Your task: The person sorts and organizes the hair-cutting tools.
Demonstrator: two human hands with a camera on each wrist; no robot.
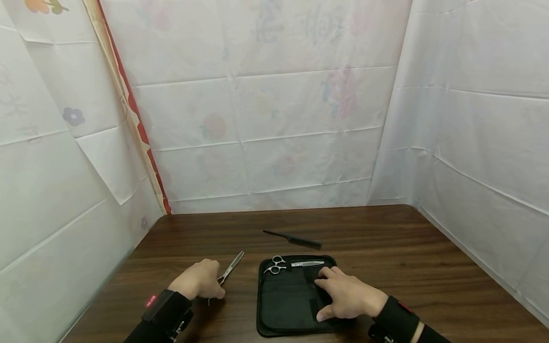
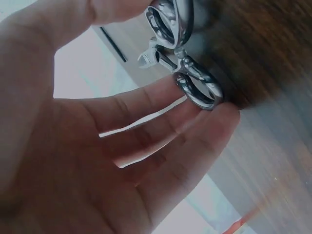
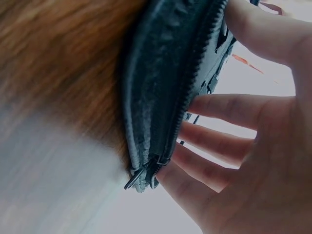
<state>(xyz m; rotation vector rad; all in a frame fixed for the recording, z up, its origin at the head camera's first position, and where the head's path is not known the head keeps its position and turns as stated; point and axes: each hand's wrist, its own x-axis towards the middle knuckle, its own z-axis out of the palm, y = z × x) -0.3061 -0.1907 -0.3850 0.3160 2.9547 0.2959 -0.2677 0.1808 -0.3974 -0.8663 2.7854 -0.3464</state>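
Observation:
On the left of the table my left hand (image 1: 200, 280) holds silver thinning scissors (image 1: 232, 267), their toothed blade pointing up and away. In the left wrist view the thumb meets one finger ring of these scissors (image 2: 185, 22) and the fingertips touch the other ring. My right hand (image 1: 349, 295) rests with spread fingers on the right side of a black zip case (image 1: 285, 305). Its fingertips touch the case's zipped edge (image 3: 183, 92) in the right wrist view. A second pair of scissors (image 1: 306, 263) lies across the top of the case, partly under a black band.
A black tail comb (image 1: 304, 242) lies behind the case on the brown wooden table (image 1: 386, 247). White sheets with faint prints (image 1: 274, 109) hang along the back and both sides of the table.

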